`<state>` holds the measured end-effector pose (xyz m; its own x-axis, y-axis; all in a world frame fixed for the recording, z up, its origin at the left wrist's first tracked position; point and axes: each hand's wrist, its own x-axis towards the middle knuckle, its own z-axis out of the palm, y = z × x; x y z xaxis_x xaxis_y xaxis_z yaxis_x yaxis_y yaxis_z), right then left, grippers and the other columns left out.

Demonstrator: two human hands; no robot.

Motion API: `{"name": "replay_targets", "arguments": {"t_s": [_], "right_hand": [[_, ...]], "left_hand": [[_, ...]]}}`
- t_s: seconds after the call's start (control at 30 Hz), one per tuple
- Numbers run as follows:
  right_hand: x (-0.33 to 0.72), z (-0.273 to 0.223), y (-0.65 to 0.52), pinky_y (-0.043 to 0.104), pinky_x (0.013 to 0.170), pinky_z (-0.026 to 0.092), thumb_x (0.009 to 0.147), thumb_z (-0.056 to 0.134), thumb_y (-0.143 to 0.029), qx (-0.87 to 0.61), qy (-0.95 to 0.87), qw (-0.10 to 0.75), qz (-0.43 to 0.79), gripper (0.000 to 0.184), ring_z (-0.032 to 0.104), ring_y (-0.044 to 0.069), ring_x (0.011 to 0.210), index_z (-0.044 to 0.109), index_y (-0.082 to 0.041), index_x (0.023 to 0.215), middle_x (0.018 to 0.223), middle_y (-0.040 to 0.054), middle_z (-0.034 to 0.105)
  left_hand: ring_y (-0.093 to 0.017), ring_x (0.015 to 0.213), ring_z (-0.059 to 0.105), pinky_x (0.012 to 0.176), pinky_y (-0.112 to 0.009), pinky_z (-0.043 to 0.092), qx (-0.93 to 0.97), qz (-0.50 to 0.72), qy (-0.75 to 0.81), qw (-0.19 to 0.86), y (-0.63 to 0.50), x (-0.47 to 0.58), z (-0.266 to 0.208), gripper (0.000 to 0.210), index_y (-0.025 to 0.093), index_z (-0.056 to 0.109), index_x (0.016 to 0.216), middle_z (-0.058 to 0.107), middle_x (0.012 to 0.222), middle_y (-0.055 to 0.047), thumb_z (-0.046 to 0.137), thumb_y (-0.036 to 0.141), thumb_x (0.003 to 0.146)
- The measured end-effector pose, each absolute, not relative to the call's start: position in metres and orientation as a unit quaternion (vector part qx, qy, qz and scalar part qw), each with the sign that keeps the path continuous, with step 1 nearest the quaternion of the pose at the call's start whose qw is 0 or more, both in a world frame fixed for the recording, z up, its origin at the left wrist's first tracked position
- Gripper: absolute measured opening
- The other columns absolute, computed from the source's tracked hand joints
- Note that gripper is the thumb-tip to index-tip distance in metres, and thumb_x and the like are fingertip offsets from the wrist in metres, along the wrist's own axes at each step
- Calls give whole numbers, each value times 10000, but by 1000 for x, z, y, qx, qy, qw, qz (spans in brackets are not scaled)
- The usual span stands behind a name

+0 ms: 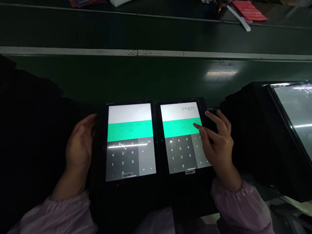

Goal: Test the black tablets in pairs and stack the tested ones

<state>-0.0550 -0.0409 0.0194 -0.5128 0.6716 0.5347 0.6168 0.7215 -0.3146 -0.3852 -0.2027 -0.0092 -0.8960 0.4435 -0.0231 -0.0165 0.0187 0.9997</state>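
Observation:
Two tablets lie side by side in dark surrounds, both lit with a calculator. The left tablet has a blank display area. On the right tablet a line of characters shows at the top. My right hand is over the right tablet's right side, its index fingertip at the green band of keys and its other fingers apart. Along the dark left edge beside the left tablet rests my left hand, palm inward, fingers loosely extended; some fingers are hidden in shadow.
At the right stands a dark stack with a glossy screen on top. Dark, stacked shapes fill the left. Beyond the pale rail, a red packet and a light strip lie on the far surface.

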Motion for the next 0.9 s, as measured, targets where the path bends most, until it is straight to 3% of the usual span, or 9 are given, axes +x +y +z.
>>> {"name": "replay_targets", "arguments": {"t_s": [0.17,0.33,0.5,0.7,0.83,0.9], "right_hand": [[-70,35,-52,709,1123,533,1068,604,-271,-357,-870,338,47,261,519,409,1497,863,-301,1069,1406,74,724],[-119,45,-84,638,1095,581,1070,582,-226,-308,-892,321,79,262,542,378,1477,842,-250,1054,1394,102,721],[-163,33,-111,671,1113,568,1093,515,-229,-308,-899,298,93,316,482,390,1525,831,-229,1087,1423,131,700],[-172,28,-116,710,1130,544,1100,518,-264,-319,-903,278,77,324,425,422,1567,840,-240,1125,1489,119,671],[-169,28,-113,723,1140,528,1093,521,-261,-349,-888,292,60,338,446,413,1552,852,-248,1025,1431,114,708],[-169,28,-113,726,1139,529,1096,517,-269,-339,-894,286,66,332,441,410,1560,848,-257,1082,1447,112,700]], "left_hand": [[-281,1567,450,1369,-471,205,205,656,694,213,-192,-392,-11,371,230,748,1159,748,1413,-55,651,500,924],[-290,1603,406,1371,-454,196,250,613,702,262,-205,-382,-11,468,270,725,1310,599,1618,-61,654,546,939],[-296,1617,378,1372,-488,188,289,564,729,258,-216,-382,-10,509,285,702,1356,590,1620,-76,541,594,985],[-319,1649,314,1362,-531,228,253,564,731,290,-222,-380,-11,636,264,583,1504,485,1709,-99,592,598,963],[-327,1647,313,1357,-560,230,274,555,733,282,-223,-378,-12,587,282,612,1467,505,1689,-97,559,611,984],[-335,1644,316,1355,-578,220,286,552,731,281,-223,-379,-12,550,296,644,1420,510,1682,-91,559,618,983]]}}
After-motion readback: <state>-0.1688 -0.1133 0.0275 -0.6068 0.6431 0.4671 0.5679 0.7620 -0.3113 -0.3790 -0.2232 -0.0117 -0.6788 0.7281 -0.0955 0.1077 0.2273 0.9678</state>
